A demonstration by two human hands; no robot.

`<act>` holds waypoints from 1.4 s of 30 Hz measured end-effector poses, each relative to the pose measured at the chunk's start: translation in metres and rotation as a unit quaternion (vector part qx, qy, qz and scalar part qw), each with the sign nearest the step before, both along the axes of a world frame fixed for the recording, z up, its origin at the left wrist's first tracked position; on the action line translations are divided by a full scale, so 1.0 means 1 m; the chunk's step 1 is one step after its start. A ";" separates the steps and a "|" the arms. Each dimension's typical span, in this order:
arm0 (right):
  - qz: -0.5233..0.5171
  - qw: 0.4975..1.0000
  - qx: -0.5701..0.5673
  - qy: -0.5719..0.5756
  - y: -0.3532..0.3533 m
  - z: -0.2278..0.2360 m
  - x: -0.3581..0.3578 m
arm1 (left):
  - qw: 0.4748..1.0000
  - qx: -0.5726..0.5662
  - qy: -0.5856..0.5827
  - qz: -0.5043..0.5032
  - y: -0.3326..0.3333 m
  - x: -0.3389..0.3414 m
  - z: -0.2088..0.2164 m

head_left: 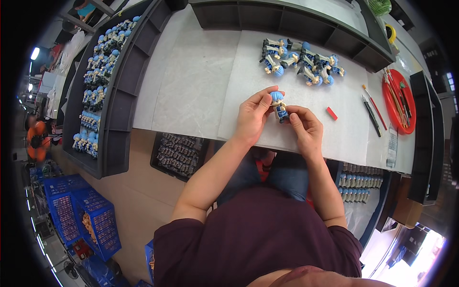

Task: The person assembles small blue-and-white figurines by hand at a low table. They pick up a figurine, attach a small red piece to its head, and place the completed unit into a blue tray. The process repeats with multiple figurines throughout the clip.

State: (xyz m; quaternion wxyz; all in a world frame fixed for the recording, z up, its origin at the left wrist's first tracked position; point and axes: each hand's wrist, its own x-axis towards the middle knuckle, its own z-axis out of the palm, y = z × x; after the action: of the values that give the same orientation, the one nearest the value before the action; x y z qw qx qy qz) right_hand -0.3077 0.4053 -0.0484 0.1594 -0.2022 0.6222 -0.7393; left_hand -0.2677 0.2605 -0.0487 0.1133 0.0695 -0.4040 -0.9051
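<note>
The fingers of your left hand [252, 117] are closed on the upper part of a small blue-haired figurine [280, 109], thumb against the side of its head and fingertips behind it. The fingers of your right hand [310, 131] pinch its lower body from the other side, thumb nearest you. Between them you hold it over the near part of the worktop [191, 86]. Its long axis runs mostly away from you: head toward the far side and slightly left, dark feet toward you and slightly right. Its front seems to face up at you, though it is too small here to be certain.

Just beyond your right hand, to its right, a small red block [332, 113] lies on the worktop. Farther off, ahead of your hands, a loose group of similar figurines [306, 61] lies at mixed angles. To your right are a dark pen [371, 117], a red-handled brush [377, 106] and a red oval tray [410, 126] holding slender tools. A long grey divided bin [287, 20] runs along the far side. On your left, a dark compartmented tray [118, 136] carries many more blue-haired figurines.
</note>
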 end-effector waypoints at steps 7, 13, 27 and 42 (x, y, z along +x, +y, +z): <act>0.017 1.000 -0.003 -0.019 -0.003 0.008 0.003 | 1.000 0.004 -0.008 0.015 0.001 0.000 0.001; -0.017 0.999 0.028 0.016 -0.003 0.004 0.007 | 0.999 -0.039 -0.018 0.006 0.003 0.000 0.001; -0.042 0.997 0.034 0.059 -0.002 0.001 0.002 | 1.000 -0.012 0.016 0.017 0.001 -0.001 -0.004; -0.036 0.997 0.031 0.053 -0.001 0.003 0.001 | 1.000 -0.008 0.018 0.011 0.001 0.000 -0.003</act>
State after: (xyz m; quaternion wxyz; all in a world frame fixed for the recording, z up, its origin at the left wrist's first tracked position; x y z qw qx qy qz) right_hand -0.3064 0.4046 -0.0456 0.1052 -0.2136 0.6597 -0.7129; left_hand -0.2681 0.2611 -0.0519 0.1309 0.0561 -0.4082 -0.9017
